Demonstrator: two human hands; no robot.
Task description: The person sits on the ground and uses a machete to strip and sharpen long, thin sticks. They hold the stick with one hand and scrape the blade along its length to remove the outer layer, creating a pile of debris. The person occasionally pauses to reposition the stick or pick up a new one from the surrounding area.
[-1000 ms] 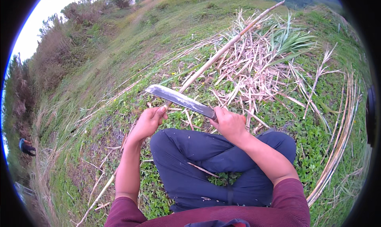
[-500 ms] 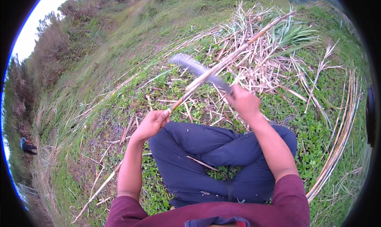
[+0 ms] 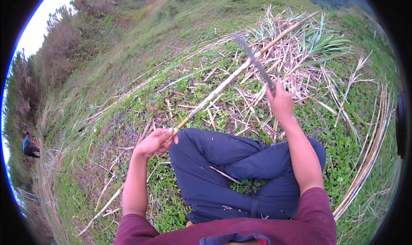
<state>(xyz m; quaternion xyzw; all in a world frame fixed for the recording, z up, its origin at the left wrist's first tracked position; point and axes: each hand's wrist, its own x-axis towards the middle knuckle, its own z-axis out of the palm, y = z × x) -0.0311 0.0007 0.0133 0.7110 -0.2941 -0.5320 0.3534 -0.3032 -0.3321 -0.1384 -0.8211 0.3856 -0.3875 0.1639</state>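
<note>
A long pale cane stalk [image 3: 223, 85] slants from beside my left knee up to the far right. Its near end is gripped by my left hand [image 3: 156, 142], thumb on top and fingers curled round it. My right hand [image 3: 282, 104] is closed on the handle of a long dark-bladed knife [image 3: 253, 58]. The blade crosses the upper part of the stalk and appears to rest against it; its tip points up and left. The knife's handle is mostly hidden in my fist.
A heap of dry husks and leaf strips [image 3: 292, 52] lies ahead under the stalk's far end. Long thin stalks [image 3: 365, 163] lie bundled at my right. A loose dry stalk [image 3: 101, 211] lies at my left. Another person [image 3: 30, 146] is far off at left.
The knife has moved up and to the right along the stalk, away from my left hand. My left hand has shifted slightly left and down, still holding the stalk's near end.
</note>
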